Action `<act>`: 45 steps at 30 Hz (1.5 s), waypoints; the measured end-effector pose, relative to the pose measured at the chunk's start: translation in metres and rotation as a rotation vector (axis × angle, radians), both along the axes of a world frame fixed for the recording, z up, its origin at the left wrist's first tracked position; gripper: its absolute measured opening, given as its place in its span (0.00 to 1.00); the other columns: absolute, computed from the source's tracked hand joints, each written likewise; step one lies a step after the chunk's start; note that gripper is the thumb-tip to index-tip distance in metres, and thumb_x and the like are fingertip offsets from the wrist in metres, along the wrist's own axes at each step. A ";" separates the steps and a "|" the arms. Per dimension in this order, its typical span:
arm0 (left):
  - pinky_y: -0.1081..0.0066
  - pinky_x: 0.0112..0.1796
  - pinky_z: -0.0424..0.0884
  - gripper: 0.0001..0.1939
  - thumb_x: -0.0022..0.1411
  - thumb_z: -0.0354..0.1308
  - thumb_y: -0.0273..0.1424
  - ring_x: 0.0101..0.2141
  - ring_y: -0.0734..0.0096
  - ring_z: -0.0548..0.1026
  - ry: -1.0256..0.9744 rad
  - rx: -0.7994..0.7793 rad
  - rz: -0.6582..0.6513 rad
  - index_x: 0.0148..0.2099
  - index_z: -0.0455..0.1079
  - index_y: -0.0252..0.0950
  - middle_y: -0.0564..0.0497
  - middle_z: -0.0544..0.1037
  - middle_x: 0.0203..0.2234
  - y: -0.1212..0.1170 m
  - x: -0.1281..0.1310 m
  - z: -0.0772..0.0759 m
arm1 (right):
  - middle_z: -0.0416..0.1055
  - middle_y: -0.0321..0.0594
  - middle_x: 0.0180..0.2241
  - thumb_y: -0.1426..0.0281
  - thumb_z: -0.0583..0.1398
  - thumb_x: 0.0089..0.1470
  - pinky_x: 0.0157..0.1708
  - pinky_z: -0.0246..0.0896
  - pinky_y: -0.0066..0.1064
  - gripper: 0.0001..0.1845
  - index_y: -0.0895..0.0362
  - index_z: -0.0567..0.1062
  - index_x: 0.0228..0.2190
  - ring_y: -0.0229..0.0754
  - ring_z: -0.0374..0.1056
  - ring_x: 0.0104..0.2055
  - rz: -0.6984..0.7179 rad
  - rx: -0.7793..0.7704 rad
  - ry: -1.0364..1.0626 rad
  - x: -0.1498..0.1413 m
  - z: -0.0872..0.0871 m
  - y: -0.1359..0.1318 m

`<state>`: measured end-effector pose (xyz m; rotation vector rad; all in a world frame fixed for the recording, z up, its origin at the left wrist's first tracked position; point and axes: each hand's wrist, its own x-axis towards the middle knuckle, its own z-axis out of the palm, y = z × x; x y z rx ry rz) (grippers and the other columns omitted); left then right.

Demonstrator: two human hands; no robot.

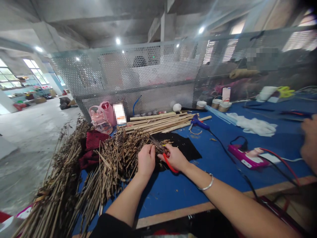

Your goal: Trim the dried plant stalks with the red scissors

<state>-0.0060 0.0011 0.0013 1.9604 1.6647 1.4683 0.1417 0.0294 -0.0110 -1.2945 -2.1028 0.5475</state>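
Note:
My right hand (176,158) is closed around red-handled scissors (170,164), whose far end points up and left. Close beside it, my left hand (146,160) pinches a dark dried plant stem (156,142); the stem runs between the two hands, and the fingers hide part of it. A thick heap of dried stems (119,152) lies to the left of my left hand. Under and behind my hands a black cloth (187,145) is spread on the blue table (173,198).
Pale sticks (158,124) lie behind the heap, near a blue glue gun (200,123). A pink bag (105,114) stands at back left. On the right are a purple power strip (247,157) with cables, white gloves (255,125) and another person's hand (309,138). Perforated metal panels (138,79) border the back.

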 end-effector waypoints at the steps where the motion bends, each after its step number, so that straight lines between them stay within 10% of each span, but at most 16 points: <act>1: 0.71 0.35 0.63 0.15 0.62 0.42 0.33 0.31 0.70 0.69 -0.001 -0.007 0.003 0.34 0.69 0.34 0.47 0.73 0.29 0.000 0.000 0.000 | 0.66 0.32 0.20 0.60 0.58 0.44 0.21 0.52 0.25 0.13 0.56 0.64 0.27 0.34 0.61 0.20 0.005 0.008 -0.002 0.000 -0.001 0.001; 24: 0.74 0.31 0.63 0.14 0.62 0.40 0.29 0.28 0.73 0.69 -0.313 -0.174 -0.204 0.34 0.67 0.33 0.49 0.73 0.27 0.001 0.007 0.000 | 0.64 0.37 0.29 0.58 0.62 0.39 0.28 0.53 0.28 0.21 0.56 0.60 0.30 0.39 0.59 0.29 0.093 0.098 -0.066 -0.001 0.006 -0.001; 45: 0.74 0.31 0.60 0.15 0.62 0.40 0.31 0.28 0.73 0.67 -0.117 -0.181 -0.139 0.31 0.66 0.34 0.50 0.71 0.26 0.003 0.001 0.002 | 0.66 0.35 0.25 0.54 0.60 0.41 0.24 0.48 0.26 0.21 0.55 0.61 0.30 0.37 0.61 0.25 0.012 0.068 -0.175 0.004 0.001 0.003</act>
